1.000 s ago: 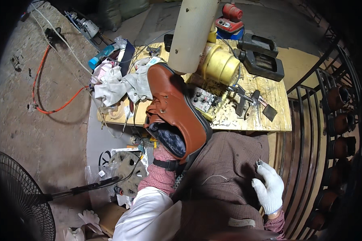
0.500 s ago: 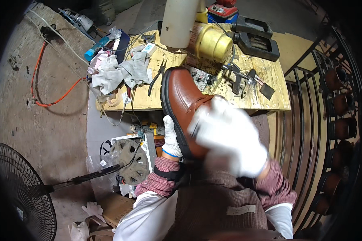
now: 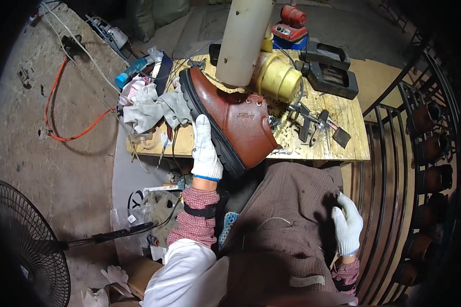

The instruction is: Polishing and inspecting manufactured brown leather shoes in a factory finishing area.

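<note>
My left hand (image 3: 205,148), in a white knit glove with a blue cuff edge, grips a reddish-brown leather lace-up boot (image 3: 243,130) by its thick black sole. The boot is lifted over the near edge of the workbench, its toe tilted up and to the far left, its side facing me. Its lacing sits close to the lower end of a pale pipe (image 3: 243,43) and a yellow cylindrical fitting (image 3: 279,77). Apart from the boot, my right hand (image 3: 347,224), also gloved, is beside my brown apron (image 3: 292,204) at right. Its thumb and fingers are apart.
On the yellowish workbench (image 3: 351,133) lie grey cloths (image 3: 146,115), metal hand tools (image 3: 317,125) and black frames (image 3: 330,79). A rack (image 3: 389,169) with several boots stands at right. At left are a black fan (image 3: 30,245) and an orange cable (image 3: 77,137).
My right hand has left the boot and dropped to my right side. My left hand has raised and turned the boot toward the pipe and yellow fitting, so its side now shows.
</note>
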`<state>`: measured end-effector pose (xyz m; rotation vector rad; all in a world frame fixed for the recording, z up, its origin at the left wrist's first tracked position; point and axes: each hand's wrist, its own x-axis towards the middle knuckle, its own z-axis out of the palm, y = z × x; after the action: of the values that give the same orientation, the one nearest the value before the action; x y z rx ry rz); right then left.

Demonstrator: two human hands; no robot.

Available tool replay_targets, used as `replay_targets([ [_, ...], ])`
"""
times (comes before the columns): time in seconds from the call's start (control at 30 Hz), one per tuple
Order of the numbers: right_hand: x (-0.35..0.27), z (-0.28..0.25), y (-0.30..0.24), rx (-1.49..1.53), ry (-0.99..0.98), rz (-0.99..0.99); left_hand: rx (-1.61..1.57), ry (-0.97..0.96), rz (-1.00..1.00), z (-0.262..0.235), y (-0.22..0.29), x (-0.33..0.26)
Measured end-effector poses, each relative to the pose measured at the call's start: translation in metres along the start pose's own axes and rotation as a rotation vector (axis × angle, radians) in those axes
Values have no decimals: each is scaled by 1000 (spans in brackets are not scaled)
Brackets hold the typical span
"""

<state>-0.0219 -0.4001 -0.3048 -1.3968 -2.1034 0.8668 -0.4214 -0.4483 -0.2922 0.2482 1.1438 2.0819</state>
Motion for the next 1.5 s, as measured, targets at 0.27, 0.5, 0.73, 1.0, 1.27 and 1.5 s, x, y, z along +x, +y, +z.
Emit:
replay_targets([
  [0.27,12,-15,36,75,84,195,478,222,511,3,14,34],
  [0.5,32,-2,11,-4,30,10,194,270,467,78,32,47],
  [0.73,58,15,-51,-3,-15,-396,180,197,418,56,28,28],
  [1.0,120,60,-173,-190,73,-1167,278,119,322,20,-11,-37],
  [1.27,69,56,-84,-543,-965,-1000,406,257,432,18,10,-16],
  [1.5,7,14,-16,-179,-451,-305,91,320,329,43,32,18],
])
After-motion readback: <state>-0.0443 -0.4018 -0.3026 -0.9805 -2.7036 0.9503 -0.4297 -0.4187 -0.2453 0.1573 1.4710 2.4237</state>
